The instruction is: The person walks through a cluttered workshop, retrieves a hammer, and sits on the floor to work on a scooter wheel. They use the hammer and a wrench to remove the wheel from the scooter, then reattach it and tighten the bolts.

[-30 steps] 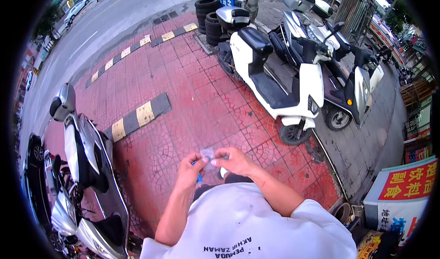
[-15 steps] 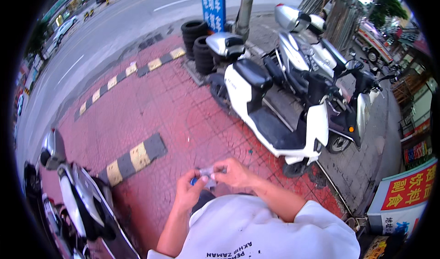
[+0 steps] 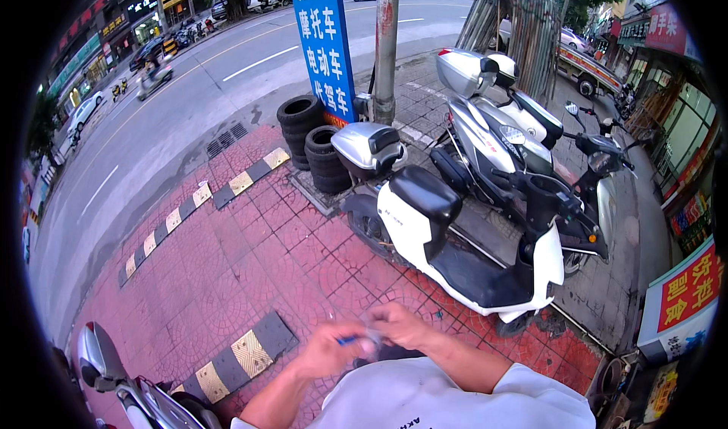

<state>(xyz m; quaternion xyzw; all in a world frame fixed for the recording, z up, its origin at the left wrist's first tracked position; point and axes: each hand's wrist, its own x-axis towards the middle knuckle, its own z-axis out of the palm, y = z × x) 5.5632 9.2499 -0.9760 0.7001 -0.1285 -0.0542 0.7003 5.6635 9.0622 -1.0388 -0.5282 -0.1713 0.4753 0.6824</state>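
Both hands are close together just in front of my white shirt. In my left hand (image 3: 334,349), the fingers are closed around a small blue object (image 3: 346,340), whose kind is too small to make out. A crumpled piece of clear plastic (image 3: 371,333), somewhat blurred, lies between the two hands. My right hand (image 3: 400,326) pinches the far side of that plastic with bent fingers. The fingers hide most of both things.
A white scooter (image 3: 455,239) stands ahead to the right, with other scooters behind it. Stacked tyres (image 3: 327,160) stand by a blue sign (image 3: 322,46) and a pole (image 3: 386,50). Striped ramps (image 3: 250,352) lie on red paving. Another scooter (image 3: 106,357) is at lower left.
The view has tilted up, showing more street and the whole sign. My hands have stayed together at the plastic and appear lower and a little to the right in the picture.
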